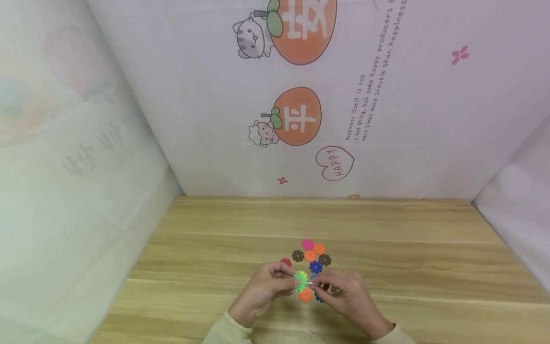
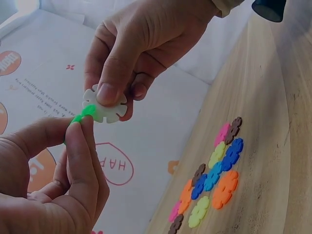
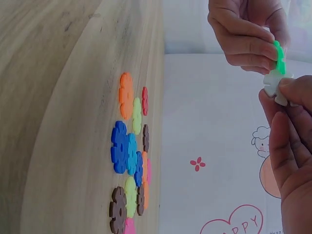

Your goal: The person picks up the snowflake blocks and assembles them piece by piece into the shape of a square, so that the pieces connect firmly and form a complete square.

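Observation:
My left hand pinches a bright green notched flower disc between thumb and fingers. In my right hand, thumb and fingers grip a white notched flower disc, seen nearly edge-on in the head view. Both discs are held above the table, and the green one meets the rim of the white one at about a right angle. The right wrist view shows the green edge at the white disc's slots. My right thumb covers part of the white disc's face.
Loose flower discs lie on the wooden table beyond and below my hands: a pink disc, a dark blue disc, an orange disc, a red disc and several others. A printed cloth hangs behind the table.

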`<state>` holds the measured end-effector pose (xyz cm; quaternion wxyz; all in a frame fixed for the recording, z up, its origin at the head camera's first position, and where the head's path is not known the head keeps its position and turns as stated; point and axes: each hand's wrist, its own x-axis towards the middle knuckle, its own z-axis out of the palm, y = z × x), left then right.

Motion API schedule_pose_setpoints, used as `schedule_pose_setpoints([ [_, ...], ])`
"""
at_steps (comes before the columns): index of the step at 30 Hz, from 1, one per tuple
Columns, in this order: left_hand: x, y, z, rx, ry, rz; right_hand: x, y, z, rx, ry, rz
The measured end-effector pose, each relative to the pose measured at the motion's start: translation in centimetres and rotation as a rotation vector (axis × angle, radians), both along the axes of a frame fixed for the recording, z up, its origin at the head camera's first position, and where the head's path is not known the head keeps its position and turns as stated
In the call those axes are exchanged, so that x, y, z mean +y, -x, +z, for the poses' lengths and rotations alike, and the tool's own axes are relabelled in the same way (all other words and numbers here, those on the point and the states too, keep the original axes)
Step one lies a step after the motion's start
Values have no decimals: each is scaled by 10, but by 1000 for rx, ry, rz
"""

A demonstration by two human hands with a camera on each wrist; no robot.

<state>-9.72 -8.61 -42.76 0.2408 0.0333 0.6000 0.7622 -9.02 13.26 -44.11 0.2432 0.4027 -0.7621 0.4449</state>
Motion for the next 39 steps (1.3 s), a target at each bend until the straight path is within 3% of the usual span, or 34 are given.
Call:
schedule_pose_setpoints([
  [9,0,0,-1,-9,4,0,-1,0,2,-29,-9,27],
  [13,0,2,-1,-8,7,-8,-3,1,3,-4,-12,50],
  [23,-1,5,-1,2,12,-15,-4,3,1,18,-30,-10],
  [27,-6,5,-1,5,15,-4,1,3,1,1,-65,-78],
  [33,-17,8,-1,19,55,36,24,-1,-2,-128,-150,-247],
  [39,-19,7,-3,24,59,36,44,-5,-4,-490,-341,-290],
])
